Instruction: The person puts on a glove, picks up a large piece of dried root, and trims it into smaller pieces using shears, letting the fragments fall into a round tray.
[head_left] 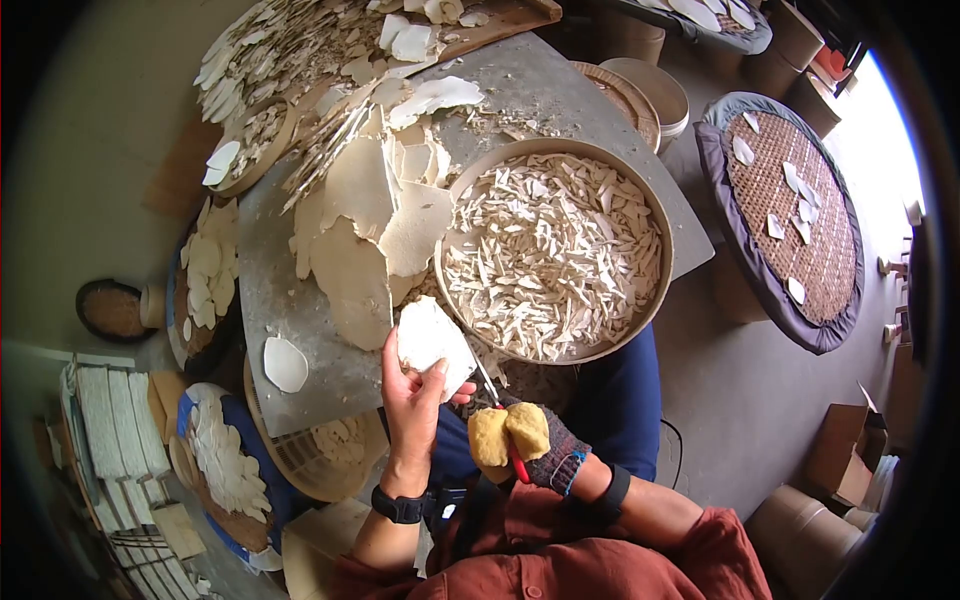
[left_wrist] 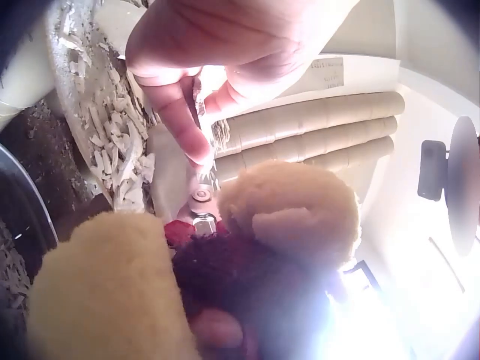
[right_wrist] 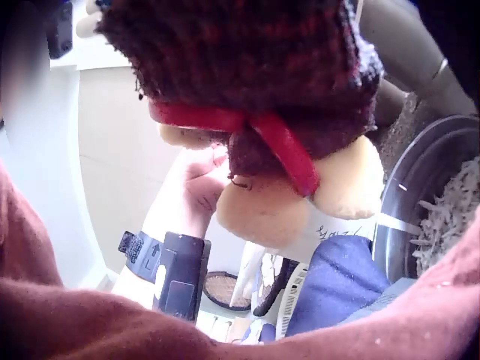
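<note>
My bare left hand (head_left: pixel 412 408) holds a thin, flat white piece (head_left: pixel 430 338) with an irregular edge, its thumb lying across the face. In a dark knitted glove, my right hand (head_left: pixel 553 458) grips red-handled scissors (left_wrist: pixel 200 193), and their blades lie along the right edge of the piece. Yellow sponge padding (head_left: pixel 489 438) is bulky around the handles, one of which shows in the right wrist view as a red loop (right_wrist: pixel 289 154). Just beyond the hands, a round tray (head_left: pixel 545 147) is filled with narrow white strips (head_left: pixel 560 250). Glove and sponge hide most of the right fingers.
Large flat off-white sheets (head_left: pixel 350 260) are heaped on the grey table (head_left: pixel 262 310) left of the tray. One loose white piece (head_left: pixel 286 364) lies near the table's left edge. A cloth-rimmed woven tray (head_left: pixel 820 245) stands at right, a slotted basket (head_left: pixel 285 450) below left.
</note>
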